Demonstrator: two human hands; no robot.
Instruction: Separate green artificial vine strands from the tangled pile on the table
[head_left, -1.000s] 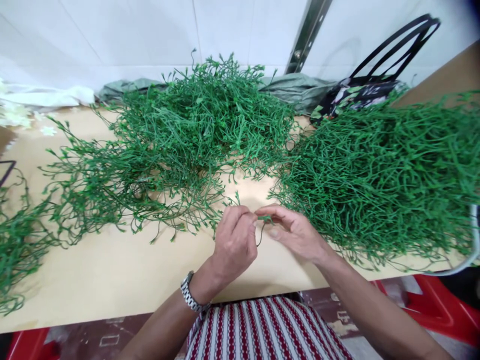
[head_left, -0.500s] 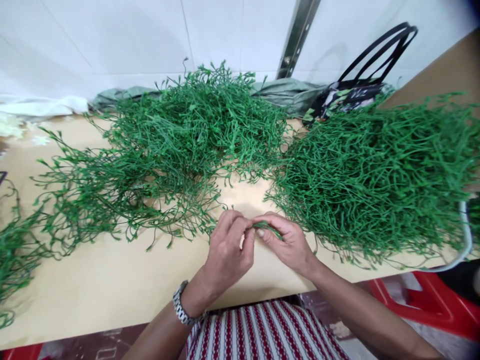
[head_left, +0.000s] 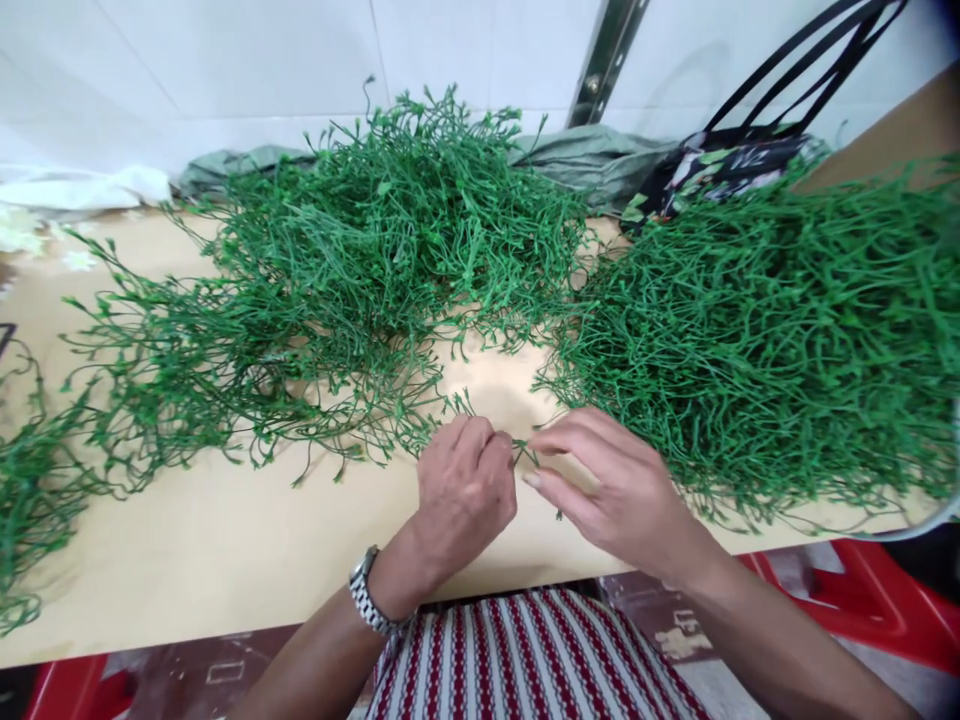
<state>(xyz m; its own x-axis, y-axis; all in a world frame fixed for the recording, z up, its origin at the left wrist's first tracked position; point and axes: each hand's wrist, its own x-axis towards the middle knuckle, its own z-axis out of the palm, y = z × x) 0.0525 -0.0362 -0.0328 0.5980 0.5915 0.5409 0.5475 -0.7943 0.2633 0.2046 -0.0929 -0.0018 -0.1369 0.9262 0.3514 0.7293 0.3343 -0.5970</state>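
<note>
Left hand (head_left: pixel 465 490) and right hand (head_left: pixel 615 490) meet near the table (head_left: pixel 225 550) edge, pinching a small green sprig (head_left: pixel 525 452) between fingertips. Big stem pile (head_left: pixel 360 270) far left, another pile (head_left: pixel 772 330) right. Black bag (head_left: pixel 739 165) far right by the wall.

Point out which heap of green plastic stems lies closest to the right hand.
The dense right-side heap of green plastic stems; it nearly touches the right hand, unlike the looser middle heap.

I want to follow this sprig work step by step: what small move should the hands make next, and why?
Probably pull the hands slightly apart: the left hand and right hand both pinch one small green sprig at their fingertips, just clear of the green piles.
</note>
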